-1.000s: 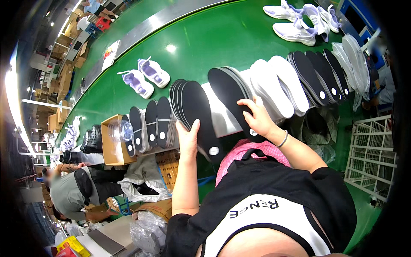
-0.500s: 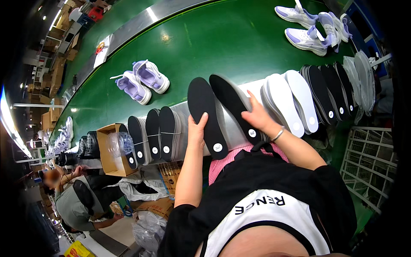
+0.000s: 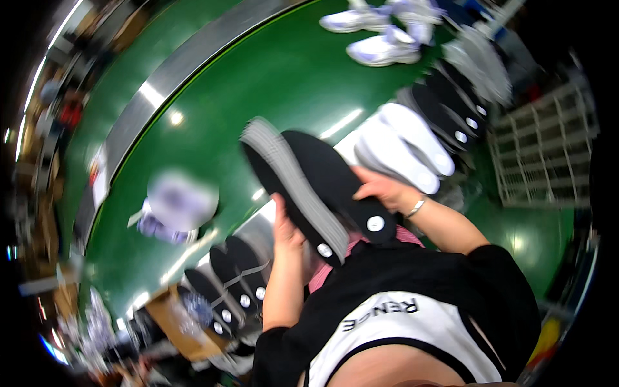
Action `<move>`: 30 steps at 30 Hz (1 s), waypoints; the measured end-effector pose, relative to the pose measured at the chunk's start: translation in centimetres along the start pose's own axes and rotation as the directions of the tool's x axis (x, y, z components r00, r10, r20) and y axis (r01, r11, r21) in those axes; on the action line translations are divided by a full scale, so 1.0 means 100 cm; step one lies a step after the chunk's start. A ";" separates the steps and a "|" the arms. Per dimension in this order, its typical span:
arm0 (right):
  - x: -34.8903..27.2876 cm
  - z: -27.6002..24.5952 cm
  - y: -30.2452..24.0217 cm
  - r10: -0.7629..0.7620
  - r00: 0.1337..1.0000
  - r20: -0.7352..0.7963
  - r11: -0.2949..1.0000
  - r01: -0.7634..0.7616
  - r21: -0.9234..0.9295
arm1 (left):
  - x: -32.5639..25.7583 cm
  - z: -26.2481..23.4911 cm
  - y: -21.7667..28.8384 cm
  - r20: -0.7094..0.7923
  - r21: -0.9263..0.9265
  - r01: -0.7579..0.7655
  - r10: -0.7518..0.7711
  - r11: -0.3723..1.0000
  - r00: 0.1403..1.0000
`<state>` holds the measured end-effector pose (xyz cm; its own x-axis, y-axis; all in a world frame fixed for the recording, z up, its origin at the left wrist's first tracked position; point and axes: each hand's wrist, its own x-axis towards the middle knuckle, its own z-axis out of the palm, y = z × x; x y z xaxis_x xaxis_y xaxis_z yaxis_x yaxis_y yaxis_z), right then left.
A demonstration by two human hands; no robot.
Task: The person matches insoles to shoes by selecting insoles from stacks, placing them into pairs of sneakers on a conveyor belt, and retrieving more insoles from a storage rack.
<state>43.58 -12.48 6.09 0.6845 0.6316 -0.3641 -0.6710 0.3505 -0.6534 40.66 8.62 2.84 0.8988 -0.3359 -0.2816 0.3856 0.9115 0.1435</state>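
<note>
My left hand (image 3: 285, 222) is closed around the outer side of a stack of black insoles (image 3: 258, 161), tilted so its layered grey edge shows. My right hand (image 3: 383, 188) grips a second black insole stack (image 3: 322, 169) from the right, thumb on top near the heel. Each stack has a round white sticker at its heel end. The two stacks lie side by side in front of my waist, touching or nearly so. How many insoles each holds is not plain.
White insoles (image 3: 393, 151) and more black insoles (image 3: 438, 113) line the bench edge to the right. Tied black stacks (image 3: 229, 267) and a cardboard box (image 3: 177, 322) are at left. Purple-white shoes (image 3: 387, 48) stand on the green surface (image 3: 219, 97). A wire basket (image 3: 545, 148) stands at right.
The view has turned and blurred. The left stack has rolled onto its side, showing its layered edge, and the right stack has come up close beside it.
</note>
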 end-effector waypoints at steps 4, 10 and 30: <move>-0.014 -0.012 -0.009 -0.011 0.995 -0.095 0.922 -0.027 -0.387 | 0.014 0.023 -0.016 -0.131 0.132 -0.142 0.160 0.981 0.978; -0.074 -0.049 -0.092 -0.361 0.928 -0.092 0.811 0.265 -0.522 | 0.058 0.078 -0.056 0.099 0.180 -0.070 0.052 0.981 0.994; -0.186 -0.407 -0.285 -0.162 0.703 -0.693 0.880 -0.215 -0.424 | 0.107 0.122 -0.148 -0.228 0.287 -0.158 0.227 0.945 0.947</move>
<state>61.52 -62.37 4.48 0.7872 -0.0923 -0.6097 -0.6166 -0.1212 -0.7778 47.13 -11.37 9.24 0.8910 -0.0566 -0.4504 0.2822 0.8462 0.4520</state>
